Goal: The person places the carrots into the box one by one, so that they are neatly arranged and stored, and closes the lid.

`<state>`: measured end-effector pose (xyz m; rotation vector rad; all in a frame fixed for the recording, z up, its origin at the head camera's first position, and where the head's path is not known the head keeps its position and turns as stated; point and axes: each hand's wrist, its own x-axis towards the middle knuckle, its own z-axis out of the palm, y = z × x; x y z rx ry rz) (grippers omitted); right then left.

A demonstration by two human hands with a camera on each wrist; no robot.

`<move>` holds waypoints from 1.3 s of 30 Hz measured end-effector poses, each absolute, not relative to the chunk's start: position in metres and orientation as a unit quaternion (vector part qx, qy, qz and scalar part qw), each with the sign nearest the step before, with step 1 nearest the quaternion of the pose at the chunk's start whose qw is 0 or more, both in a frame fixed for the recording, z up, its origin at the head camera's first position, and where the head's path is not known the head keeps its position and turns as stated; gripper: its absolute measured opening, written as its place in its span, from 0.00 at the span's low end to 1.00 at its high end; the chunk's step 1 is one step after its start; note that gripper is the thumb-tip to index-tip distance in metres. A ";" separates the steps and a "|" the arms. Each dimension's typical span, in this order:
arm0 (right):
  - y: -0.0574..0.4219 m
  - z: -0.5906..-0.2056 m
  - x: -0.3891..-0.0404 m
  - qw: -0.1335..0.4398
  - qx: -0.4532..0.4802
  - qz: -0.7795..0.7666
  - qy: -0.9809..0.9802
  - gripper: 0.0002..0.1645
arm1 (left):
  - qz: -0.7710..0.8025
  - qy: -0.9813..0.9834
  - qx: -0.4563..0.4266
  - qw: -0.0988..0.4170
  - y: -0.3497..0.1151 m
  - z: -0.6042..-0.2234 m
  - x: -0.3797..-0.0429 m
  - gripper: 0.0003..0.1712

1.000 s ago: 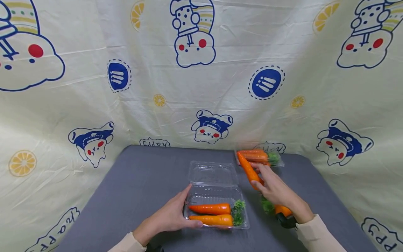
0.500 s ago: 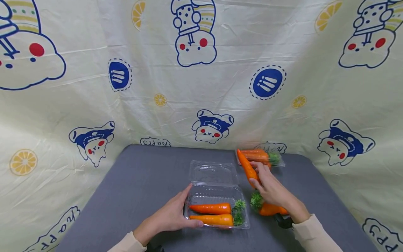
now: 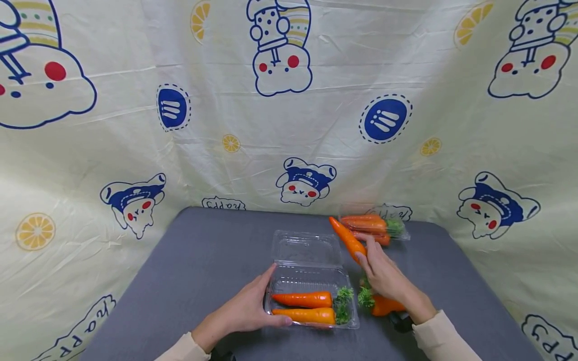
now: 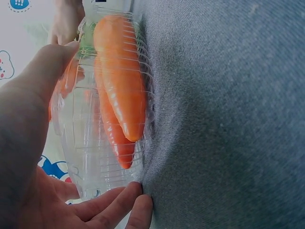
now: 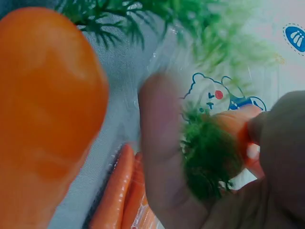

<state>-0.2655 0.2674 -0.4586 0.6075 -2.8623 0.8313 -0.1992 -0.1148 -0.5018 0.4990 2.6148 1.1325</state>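
My left hand (image 3: pixel 246 311) holds a clear plastic clamshell container (image 3: pixel 302 281) at its left end, thumb on the front rim and fingers along the side. Its lid (image 3: pixel 305 248) lies folded back. Inside, an orange carrot (image 3: pixel 301 300) and a second carrot (image 3: pixel 304 315) lie side by side, leafy tops to the right. To the right, my right hand (image 3: pixel 386 273) pinches another carrot (image 3: pixel 346 237), tip pointing away to the upper left. Under the right wrist another carrot (image 3: pixel 385 305) rests on the table, green top facing the container; it looms large in the right wrist view (image 5: pixel 47 119).
At the back right edge of the grey table (image 3: pixel 217 260) stands another clear container (image 3: pixel 402 235) with several carrots (image 3: pixel 363 221) in it. A patterned white curtain (image 3: pixel 334 125) hangs behind and beside the table.
My right hand has moved leftward with the carrot, away from the back container, and more of the carrot on the table shows. My left hand and the near container stay put.
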 end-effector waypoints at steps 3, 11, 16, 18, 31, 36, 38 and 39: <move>0.265 -0.455 -0.268 0.054 0.196 0.264 -0.943 0.28 | 0.389 0.897 0.171 0.125 -0.115 -0.502 -0.199 0.80; 0.256 -0.440 -0.268 0.042 0.196 0.281 -0.939 0.28 | 0.387 0.898 0.166 0.127 -0.114 -0.499 -0.199 0.80; 0.246 -0.431 -0.267 0.020 0.188 0.323 -0.927 0.30 | 0.389 0.897 0.172 0.124 -0.114 -0.498 -0.198 0.80; 0.242 -0.427 -0.266 0.017 0.186 0.333 -0.924 0.30 | 0.389 0.897 0.172 0.123 -0.114 -0.498 -0.198 0.80; 0.214 -0.407 -0.268 0.035 0.228 0.355 -0.906 0.29 | 0.386 0.897 0.184 0.111 -0.117 -0.500 -0.199 0.79; 0.204 -0.409 -0.269 0.015 0.242 0.358 -0.902 0.27 | 0.387 0.896 0.182 0.120 -0.117 -0.500 -0.198 0.79; 0.201 -0.411 -0.270 0.008 0.248 0.352 -0.902 0.26 | 0.387 0.896 0.181 0.123 -0.118 -0.499 -0.198 0.78; 0.199 -0.412 -0.270 0.004 0.251 0.350 -0.903 0.26 | 0.388 0.895 0.181 0.124 -0.118 -0.499 -0.198 0.78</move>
